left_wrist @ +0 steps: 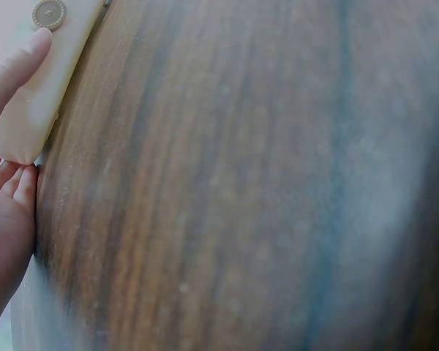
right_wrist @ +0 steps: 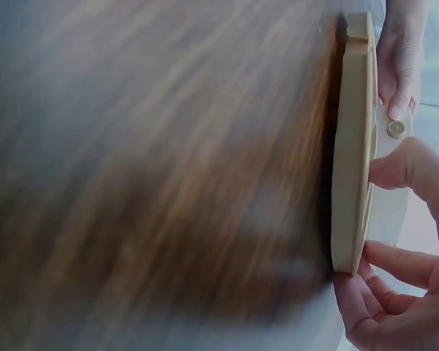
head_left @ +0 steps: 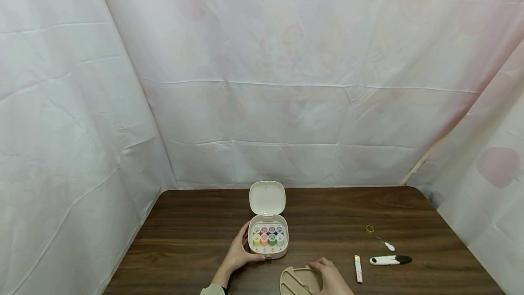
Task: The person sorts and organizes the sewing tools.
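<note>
A cream sewing box (head_left: 285,246) stands on the table with its lid (head_left: 267,198) raised. Inside it, several thread spools (head_left: 268,236) in different colours stand in two rows. My left hand (head_left: 239,251) grips the box's front left corner, the thumb on the front beside a round button (left_wrist: 49,14) and the fingers along the side. With my right hand (head_left: 331,279) I hold a beige divided tray (right_wrist: 353,157) by its right edge, the thumb over the rim and fingers at its outer side. The tray is in front of the box, partly cut off by the head view's lower edge.
To the right on the brown table (head_left: 184,226) lie a yellow ring (head_left: 370,229), a white needle threader (head_left: 389,246), a white tool with a black end (head_left: 390,260) and a small white-and-yellow strip (head_left: 358,268). Pale cloth (head_left: 286,104) hangs behind and at both sides.
</note>
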The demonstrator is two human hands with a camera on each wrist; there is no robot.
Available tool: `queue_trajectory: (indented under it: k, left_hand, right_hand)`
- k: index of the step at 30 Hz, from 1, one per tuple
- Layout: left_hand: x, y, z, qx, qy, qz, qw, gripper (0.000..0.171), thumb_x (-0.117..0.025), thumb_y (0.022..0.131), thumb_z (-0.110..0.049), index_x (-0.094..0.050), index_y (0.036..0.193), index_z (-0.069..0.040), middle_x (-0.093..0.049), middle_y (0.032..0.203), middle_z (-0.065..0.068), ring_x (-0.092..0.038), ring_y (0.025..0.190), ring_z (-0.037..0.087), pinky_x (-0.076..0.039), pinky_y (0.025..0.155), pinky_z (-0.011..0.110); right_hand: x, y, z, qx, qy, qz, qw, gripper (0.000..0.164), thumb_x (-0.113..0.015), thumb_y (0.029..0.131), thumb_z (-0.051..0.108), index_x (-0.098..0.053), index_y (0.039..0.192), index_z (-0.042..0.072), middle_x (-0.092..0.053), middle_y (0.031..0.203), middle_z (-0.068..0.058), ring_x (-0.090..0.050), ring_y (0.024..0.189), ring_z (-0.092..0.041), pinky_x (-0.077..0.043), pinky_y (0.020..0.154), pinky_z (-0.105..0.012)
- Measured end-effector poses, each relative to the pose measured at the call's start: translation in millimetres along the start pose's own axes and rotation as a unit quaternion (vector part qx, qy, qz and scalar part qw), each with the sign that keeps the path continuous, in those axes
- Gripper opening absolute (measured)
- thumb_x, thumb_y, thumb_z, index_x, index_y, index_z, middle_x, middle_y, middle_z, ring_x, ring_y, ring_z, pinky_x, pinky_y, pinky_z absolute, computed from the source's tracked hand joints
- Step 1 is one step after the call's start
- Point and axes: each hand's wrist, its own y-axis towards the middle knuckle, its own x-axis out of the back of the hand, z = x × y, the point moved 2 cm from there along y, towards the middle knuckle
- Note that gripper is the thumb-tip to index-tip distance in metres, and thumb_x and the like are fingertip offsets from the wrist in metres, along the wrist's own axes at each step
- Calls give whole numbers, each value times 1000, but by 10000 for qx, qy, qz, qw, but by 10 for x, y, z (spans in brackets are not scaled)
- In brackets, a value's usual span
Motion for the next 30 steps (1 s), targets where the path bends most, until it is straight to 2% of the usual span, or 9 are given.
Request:
queue_trajectory:
  k: [5,9,15,21,30]
  left_hand:
    - [0,-1,-14,22,-7,8,10000,106,-84,55,-10,-18,136,9,-27,135,30,-28,124,40,-27,100,48]
    - [3,5,-23,-13,-19,-2,10000,106,-84,55,-10,-18,136,8,-27,135,30,-27,124,40,-27,101,48]
    - [-1,1,-38,-26,-12,-14,10000,106,-84,55,-9,-19,136,9,-27,135,30,-26,124,40,-26,101,48]
    - [-2,2,-43,-110,-24,-59,9999,105,-84,54,-8,-19,135,10,-28,134,30,-28,123,41,-27,100,48]
    - [3,-3,-60,-146,-15,-56,9999,106,-84,55,-9,-19,135,10,-28,134,31,-27,123,41,-26,101,47]
  right_hand:
    - [4,6,22,-154,161,-17,9998,61,-82,57,24,-59,104,-9,-50,91,-5,-50,80,-26,-48,66,-31]
    - [13,23,74,-67,70,-298,9995,62,-82,51,18,-60,102,-8,-50,89,-4,-49,78,-23,-48,64,-29]
    - [25,78,165,-189,40,-648,9977,64,-78,44,10,-60,103,-6,-50,89,-2,-49,79,-19,-46,63,-26]
    - [51,139,247,-246,-23,-1054,9941,65,-74,41,9,-60,104,-6,-51,91,-1,-49,80,-19,-46,65,-25]
    - [82,302,363,-458,193,-1083,9929,66,-73,43,6,-59,107,-6,-52,94,-6,-49,83,-20,-46,67,-27]
